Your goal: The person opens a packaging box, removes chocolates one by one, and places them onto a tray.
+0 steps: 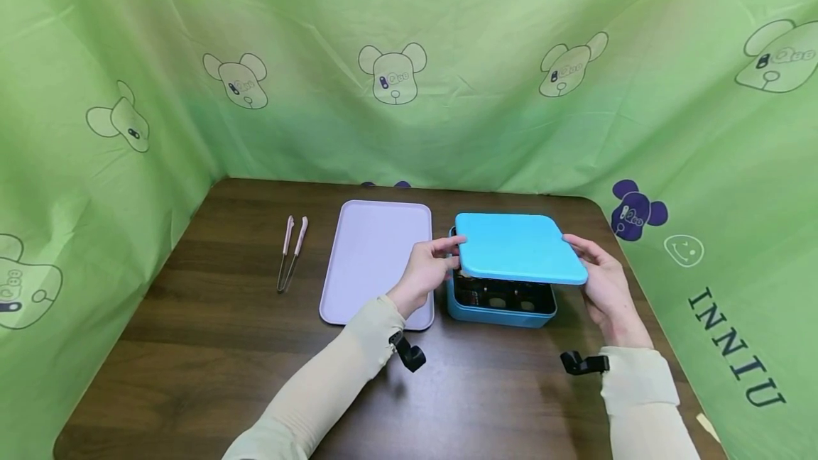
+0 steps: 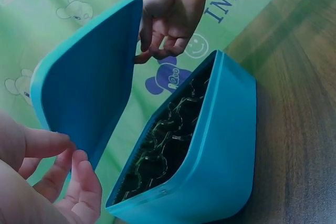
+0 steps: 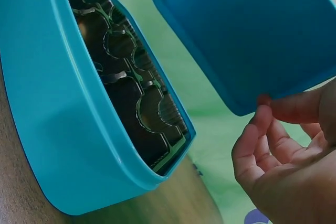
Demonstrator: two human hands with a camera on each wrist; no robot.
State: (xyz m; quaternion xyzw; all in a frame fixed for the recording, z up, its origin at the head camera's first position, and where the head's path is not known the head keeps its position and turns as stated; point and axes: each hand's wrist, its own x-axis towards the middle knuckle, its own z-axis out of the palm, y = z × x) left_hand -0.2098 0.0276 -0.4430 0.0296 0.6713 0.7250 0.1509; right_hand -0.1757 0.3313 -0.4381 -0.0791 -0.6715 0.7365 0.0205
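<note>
Both hands hold a bright blue lid (image 1: 520, 247) raised over a blue box (image 1: 501, 316), tilted and apart from its rim in the wrist views. My left hand (image 1: 423, 272) pinches the lid's left edge between thumb and fingers. At the opposite edge, my right hand (image 1: 607, 289) grips the lid near its right corner. Inside the box, a clear plastic tray (image 3: 126, 56) with rounded compartments shows over a dark interior. The lid hides the back part of the box in the head view.
Left of the box lies a flat lilac tray (image 1: 377, 254), partly under my left forearm. Farther left are tongs (image 1: 291, 254) with pink handles, lying on the dark wooden table (image 1: 211, 346). A green printed curtain (image 1: 319, 133) hangs around the table's back and sides.
</note>
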